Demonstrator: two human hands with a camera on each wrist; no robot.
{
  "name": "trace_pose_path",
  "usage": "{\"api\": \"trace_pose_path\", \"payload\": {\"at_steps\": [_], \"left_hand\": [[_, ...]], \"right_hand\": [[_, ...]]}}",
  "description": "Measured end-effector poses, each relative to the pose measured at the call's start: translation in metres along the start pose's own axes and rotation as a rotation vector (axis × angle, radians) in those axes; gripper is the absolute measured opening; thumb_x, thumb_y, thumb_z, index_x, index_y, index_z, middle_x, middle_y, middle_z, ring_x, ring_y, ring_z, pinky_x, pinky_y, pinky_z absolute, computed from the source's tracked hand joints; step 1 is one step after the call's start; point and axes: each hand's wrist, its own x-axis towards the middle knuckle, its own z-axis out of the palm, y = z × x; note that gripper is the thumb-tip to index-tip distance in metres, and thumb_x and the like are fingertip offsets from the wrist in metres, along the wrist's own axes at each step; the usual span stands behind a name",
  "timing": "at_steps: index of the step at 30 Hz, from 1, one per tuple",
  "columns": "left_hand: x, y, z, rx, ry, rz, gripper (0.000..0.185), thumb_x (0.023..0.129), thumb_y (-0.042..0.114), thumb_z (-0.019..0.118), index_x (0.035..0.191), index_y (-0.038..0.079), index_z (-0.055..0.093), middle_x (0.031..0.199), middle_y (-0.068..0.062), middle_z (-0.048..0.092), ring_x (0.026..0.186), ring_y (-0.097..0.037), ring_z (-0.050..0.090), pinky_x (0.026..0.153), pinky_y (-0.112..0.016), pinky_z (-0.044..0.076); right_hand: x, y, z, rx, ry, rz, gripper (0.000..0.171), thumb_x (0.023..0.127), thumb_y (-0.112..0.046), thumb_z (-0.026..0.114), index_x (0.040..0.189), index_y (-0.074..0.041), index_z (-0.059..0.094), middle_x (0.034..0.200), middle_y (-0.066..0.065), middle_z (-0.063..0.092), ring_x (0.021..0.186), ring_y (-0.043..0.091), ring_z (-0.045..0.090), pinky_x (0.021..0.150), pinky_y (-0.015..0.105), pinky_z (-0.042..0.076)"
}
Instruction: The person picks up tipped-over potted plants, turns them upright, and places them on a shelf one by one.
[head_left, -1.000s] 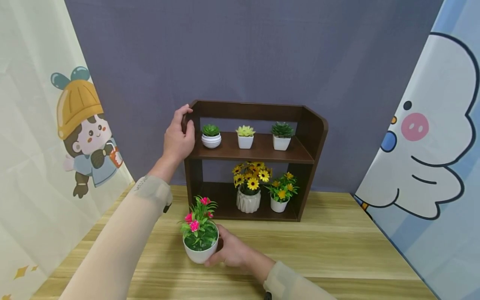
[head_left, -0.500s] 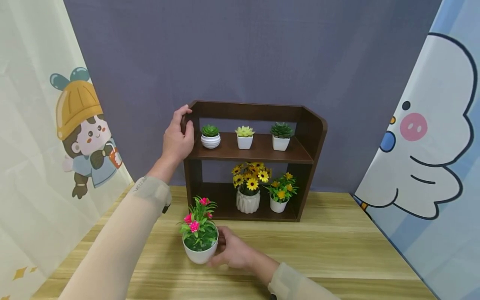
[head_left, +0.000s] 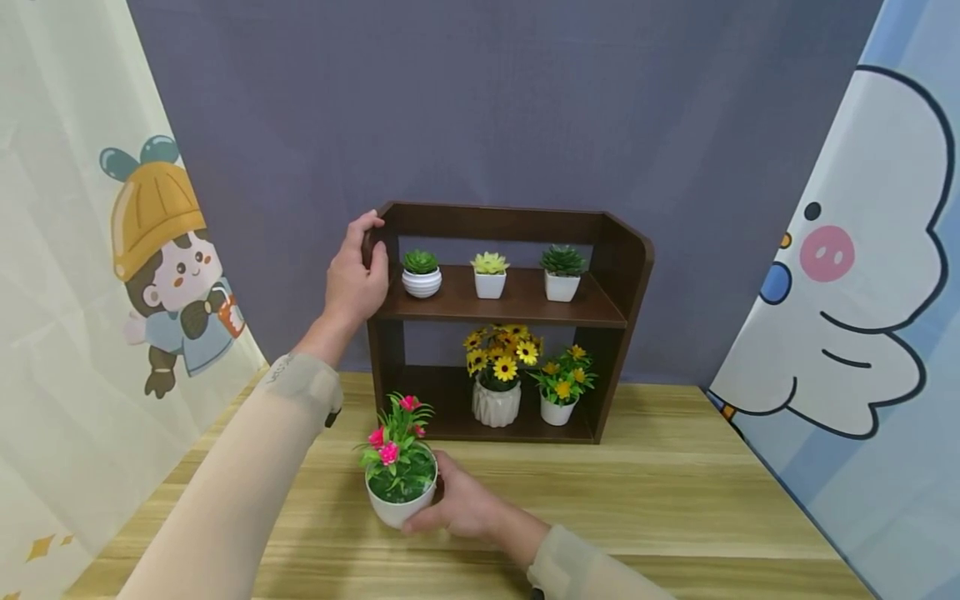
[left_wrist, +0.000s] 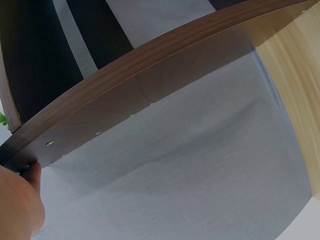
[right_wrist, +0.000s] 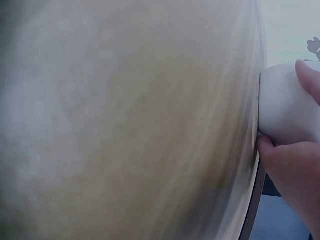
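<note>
A brown two-tier shelf (head_left: 510, 312) stands at the back of the table in the head view. My left hand (head_left: 354, 271) grips the top of its left side panel, thumb on the inner face. In the left wrist view that panel (left_wrist: 145, 85) runs diagonally, with part of the hand (left_wrist: 20, 202) at its end. On the table in front of the shelf is a white pot (head_left: 401, 504) of pink flowers and green leaves. My right hand (head_left: 465, 504) holds this pot from its right side. The right wrist view shows the pot (right_wrist: 285, 107) between thumb and finger.
Small potted succulents sit along the upper tier: round-potted (head_left: 422, 273), pale green (head_left: 491, 275) and dark green (head_left: 562, 273). Below are a yellow-flowered pot (head_left: 497, 400) and a smaller orange-yellow one (head_left: 557, 408). A grey curtain (head_left: 510, 100) hangs behind.
The right hand's thumb shifted slightly right along the pot half a second ago, and now lies further left beneath it again. Left hand, shelf and flowerpot look unmoved.
</note>
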Motion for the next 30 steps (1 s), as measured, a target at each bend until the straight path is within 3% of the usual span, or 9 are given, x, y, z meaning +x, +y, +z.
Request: {"api": "trace_pose_path", "payload": {"at_steps": [10, 14, 19, 21, 26, 30], "left_hand": [[0.001, 0.0, 0.001, 0.0, -0.004, 0.0, 0.041, 0.115, 0.025, 0.047, 0.156, 0.021, 0.052, 0.172, 0.0, 0.049, 0.1, -0.043, 0.065, 0.088, -0.058, 0.049], [0.001, 0.0, 0.0, 0.002, -0.004, -0.003, 0.041, 0.115, 0.026, 0.047, 0.157, 0.023, 0.052, 0.172, 0.0, 0.049, 0.097, -0.043, 0.064, 0.086, -0.056, 0.048], [0.0, -0.003, 0.0, -0.001, -0.002, -0.006, 0.041, 0.115, 0.026, 0.047, 0.156, 0.023, 0.052, 0.173, 0.0, 0.049, 0.107, -0.045, 0.067, 0.092, -0.06, 0.05], [0.0, -0.003, 0.0, 0.001, -0.001, -0.002, 0.041, 0.115, 0.026, 0.048, 0.156, 0.022, 0.052, 0.173, 0.001, 0.049, 0.105, -0.044, 0.066, 0.09, -0.058, 0.05], [0.0, -0.003, 0.001, 0.008, -0.002, 0.014, 0.042, 0.116, 0.027, 0.046, 0.157, 0.022, 0.051, 0.172, 0.0, 0.049, 0.081, -0.038, 0.057, 0.076, -0.05, 0.042], [0.0, -0.002, 0.001, 0.007, -0.007, 0.017, 0.041, 0.116, 0.027, 0.046, 0.157, 0.021, 0.052, 0.173, 0.001, 0.048, 0.075, -0.036, 0.053, 0.073, -0.045, 0.039]], "right_hand": [[0.0, 0.001, -0.001, 0.024, 0.04, 0.006, 0.085, 0.077, -0.006, 0.097, 0.149, -0.015, 0.053, 0.127, 0.005, 0.072, 0.118, 0.02, 0.066, 0.113, 0.047, 0.052], [0.0, 0.0, -0.003, 0.05, 0.056, -0.003, 0.083, 0.079, -0.005, 0.096, 0.149, -0.011, 0.052, 0.129, 0.008, 0.072, 0.118, 0.022, 0.066, 0.111, 0.045, 0.053], [0.002, -0.002, -0.005, 0.054, 0.096, -0.016, 0.084, 0.08, -0.004, 0.095, 0.151, -0.008, 0.05, 0.134, 0.011, 0.071, 0.124, 0.025, 0.066, 0.113, 0.048, 0.052], [0.003, -0.002, -0.005, 0.057, 0.114, -0.013, 0.084, 0.08, -0.004, 0.095, 0.15, -0.008, 0.05, 0.135, 0.012, 0.071, 0.126, 0.027, 0.067, 0.114, 0.05, 0.052], [0.01, 0.0, -0.008, 0.067, 0.152, -0.006, 0.085, 0.08, -0.006, 0.096, 0.151, -0.007, 0.049, 0.138, 0.014, 0.067, 0.126, 0.029, 0.067, 0.111, 0.051, 0.055], [0.015, 0.001, -0.011, 0.063, 0.176, -0.005, 0.088, 0.081, -0.008, 0.096, 0.154, -0.006, 0.046, 0.142, 0.016, 0.064, 0.127, 0.031, 0.066, 0.109, 0.049, 0.057]]}}
